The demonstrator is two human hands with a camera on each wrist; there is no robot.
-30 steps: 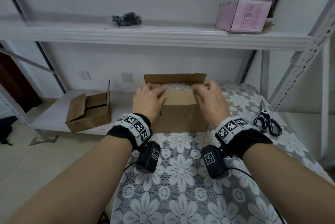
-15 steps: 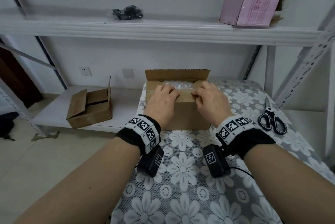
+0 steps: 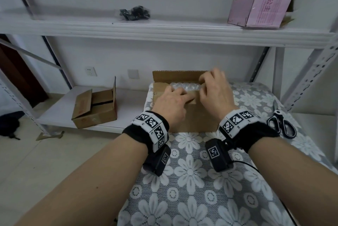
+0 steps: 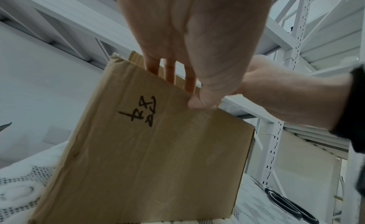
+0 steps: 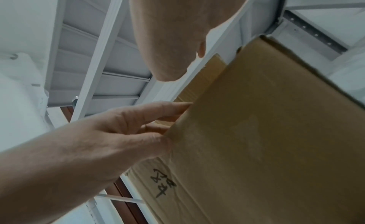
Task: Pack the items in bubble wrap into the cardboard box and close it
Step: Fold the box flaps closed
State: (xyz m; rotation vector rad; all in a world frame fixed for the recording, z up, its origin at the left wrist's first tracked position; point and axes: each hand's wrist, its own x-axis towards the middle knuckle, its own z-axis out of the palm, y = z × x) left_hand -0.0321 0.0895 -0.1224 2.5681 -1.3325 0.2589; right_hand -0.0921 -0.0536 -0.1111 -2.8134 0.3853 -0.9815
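The brown cardboard box (image 3: 193, 116) stands on the floral tablecloth, its rear flap (image 3: 175, 75) upright. Bubble wrap (image 3: 184, 86) shows in the opening. My left hand (image 3: 175, 97) lies on the folded near flap and presses it down with straight fingers. In the left wrist view its thumb (image 4: 199, 101) touches the top front edge of the box (image 4: 158, 157). My right hand (image 3: 214, 86) is raised and blurred by the right end of the rear flap. In the right wrist view its thumb (image 5: 201, 51) hangs free above the box (image 5: 266, 133).
Black scissors (image 3: 282, 125) lie on the table (image 3: 192, 189) to the right. A second open cardboard box (image 3: 95, 108) sits on the low shelf at left. On the upper shelf are a pink box (image 3: 259, 9) and a black bundle (image 3: 134, 12). Metal shelf posts (image 3: 311, 83) rise at right.
My right hand has lifted off the near flap and moved back toward the rear flap. The left hand slid right along the near flap and keeps it down.
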